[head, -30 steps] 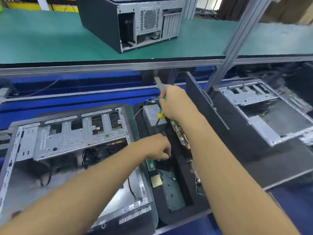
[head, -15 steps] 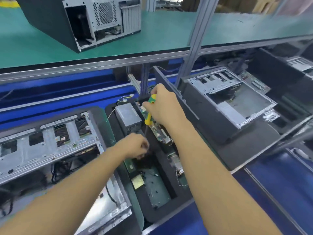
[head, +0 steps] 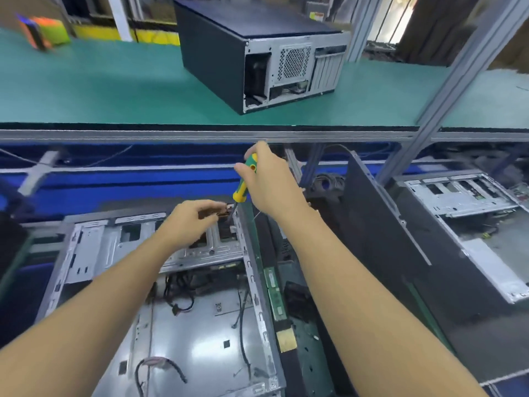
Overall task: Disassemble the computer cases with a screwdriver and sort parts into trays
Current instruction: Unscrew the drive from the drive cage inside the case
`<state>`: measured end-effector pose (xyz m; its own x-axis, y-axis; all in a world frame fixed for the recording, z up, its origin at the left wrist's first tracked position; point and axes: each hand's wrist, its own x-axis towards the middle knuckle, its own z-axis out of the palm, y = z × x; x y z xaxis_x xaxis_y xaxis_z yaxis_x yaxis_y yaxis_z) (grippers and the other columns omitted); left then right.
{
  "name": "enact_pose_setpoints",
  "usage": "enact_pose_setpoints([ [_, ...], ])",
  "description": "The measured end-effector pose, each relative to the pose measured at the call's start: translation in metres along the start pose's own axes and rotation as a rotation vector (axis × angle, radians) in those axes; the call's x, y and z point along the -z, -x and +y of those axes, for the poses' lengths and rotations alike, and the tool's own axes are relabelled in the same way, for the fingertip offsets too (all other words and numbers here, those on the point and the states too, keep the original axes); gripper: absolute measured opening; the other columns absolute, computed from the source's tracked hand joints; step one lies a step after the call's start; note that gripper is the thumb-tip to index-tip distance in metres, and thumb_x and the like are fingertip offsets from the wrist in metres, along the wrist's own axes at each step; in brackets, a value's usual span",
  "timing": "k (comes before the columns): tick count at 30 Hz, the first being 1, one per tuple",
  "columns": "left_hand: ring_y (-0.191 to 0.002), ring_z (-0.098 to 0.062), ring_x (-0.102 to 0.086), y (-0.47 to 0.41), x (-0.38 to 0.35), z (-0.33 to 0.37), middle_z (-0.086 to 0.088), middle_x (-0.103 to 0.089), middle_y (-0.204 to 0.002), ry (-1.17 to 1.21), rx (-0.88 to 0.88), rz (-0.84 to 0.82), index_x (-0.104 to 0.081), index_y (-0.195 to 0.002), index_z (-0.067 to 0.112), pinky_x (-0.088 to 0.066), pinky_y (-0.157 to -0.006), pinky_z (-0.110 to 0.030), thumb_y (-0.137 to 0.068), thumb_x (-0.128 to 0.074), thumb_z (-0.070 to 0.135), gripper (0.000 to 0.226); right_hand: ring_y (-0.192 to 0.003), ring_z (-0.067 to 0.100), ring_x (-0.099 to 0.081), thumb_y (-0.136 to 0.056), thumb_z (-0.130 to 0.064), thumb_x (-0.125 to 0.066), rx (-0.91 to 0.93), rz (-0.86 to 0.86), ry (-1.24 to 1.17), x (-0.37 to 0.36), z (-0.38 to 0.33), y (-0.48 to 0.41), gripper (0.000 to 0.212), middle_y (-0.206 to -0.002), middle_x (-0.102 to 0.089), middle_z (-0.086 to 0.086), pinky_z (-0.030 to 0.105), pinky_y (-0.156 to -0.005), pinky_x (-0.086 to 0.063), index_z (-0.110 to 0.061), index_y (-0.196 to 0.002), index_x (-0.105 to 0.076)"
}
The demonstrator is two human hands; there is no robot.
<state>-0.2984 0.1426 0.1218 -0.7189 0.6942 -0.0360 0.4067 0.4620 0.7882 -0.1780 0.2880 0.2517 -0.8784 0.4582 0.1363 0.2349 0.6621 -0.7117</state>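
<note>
Head cam: right hand point(head: 270, 184) wraps screwdriver point(head: 244, 183) at 12 o'clock edge of open case point(head: 200, 325); left hand point(head: 190, 223) pinches small part point(head: 222, 211), maybe a bracket. Tray point(head: 307, 368) at 3 holds boards point(head: 275, 293); shelf case point(head: 257, 53) unopened.

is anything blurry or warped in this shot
Head view: the orange and green object top left is smeared; the left hand is soft at the fingertips; the closed case and the screwdriver look sharp; the forearms stretch toward the wide-angle edges.
</note>
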Motion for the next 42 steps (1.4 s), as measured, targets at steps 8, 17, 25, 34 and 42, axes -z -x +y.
enact_pose_setpoints([
  [8, -0.084, 0.019, -0.060, -0.010, -0.030, 0.003, 0.020, -0.067, -0.099, 0.025, -0.043, 0.021, -0.072, -0.120, 0.016, -0.045, -0.079, -0.003, -0.090, -0.073, 0.015, 0.030, -0.085, 0.024, -0.061, -0.104, -0.028, -0.053, -0.010, -0.068, 0.071, -0.021, 0.007, -0.013, 0.025, -0.101, -0.060, 0.005, 0.038, -0.067, -0.052, -0.012, -0.123, -0.048],
  [17, -0.095, -0.006, -0.067, -0.016, -0.035, 0.005, 0.012, -0.075, -0.098, -0.036, -0.014, 0.011, -0.077, -0.103, 0.026, -0.050, -0.089, -0.026, -0.091, -0.072, 0.021, 0.014, -0.079, 0.021, -0.057, -0.103, -0.028, -0.054, -0.005, -0.066, 0.098, -0.024, 0.017, -0.018, 0.022, -0.095, -0.056, 0.001, 0.031, -0.060, -0.046, -0.013, -0.118, -0.047],
  [25, -0.080, 0.006, -0.061, -0.017, -0.030, 0.000, 0.020, -0.069, -0.081, -0.035, -0.046, 0.032, -0.071, -0.085, 0.033, -0.038, -0.068, -0.001, -0.087, -0.076, 0.017, 0.016, -0.085, 0.022, -0.056, -0.102, -0.020, -0.056, 0.161, -0.276, 0.229, -0.019, 0.004, -0.019, 0.013, -0.106, -0.055, 0.001, 0.036, -0.073, -0.048, -0.016, -0.113, -0.051],
  [34, -0.084, 0.011, -0.065, -0.015, -0.015, -0.002, 0.025, -0.072, -0.087, 0.072, -0.067, -0.141, -0.069, -0.099, 0.038, -0.045, -0.077, -0.005, -0.088, -0.075, 0.012, 0.029, -0.086, 0.031, -0.063, -0.093, -0.040, -0.067, 0.086, -0.243, 0.331, -0.011, 0.000, -0.023, 0.039, -0.107, -0.057, 0.013, 0.042, -0.076, -0.054, -0.013, -0.118, -0.053],
  [42, -0.074, 0.018, -0.059, -0.013, -0.027, -0.001, 0.034, -0.066, -0.069, 0.033, -0.098, -0.001, -0.068, -0.083, 0.039, -0.037, -0.064, 0.002, -0.087, -0.075, 0.013, 0.027, -0.091, 0.024, -0.056, -0.096, -0.031, -0.066, 0.184, -0.320, 0.317, -0.014, 0.002, -0.020, 0.026, -0.105, -0.061, 0.004, 0.035, -0.073, -0.046, -0.019, -0.118, -0.056],
])
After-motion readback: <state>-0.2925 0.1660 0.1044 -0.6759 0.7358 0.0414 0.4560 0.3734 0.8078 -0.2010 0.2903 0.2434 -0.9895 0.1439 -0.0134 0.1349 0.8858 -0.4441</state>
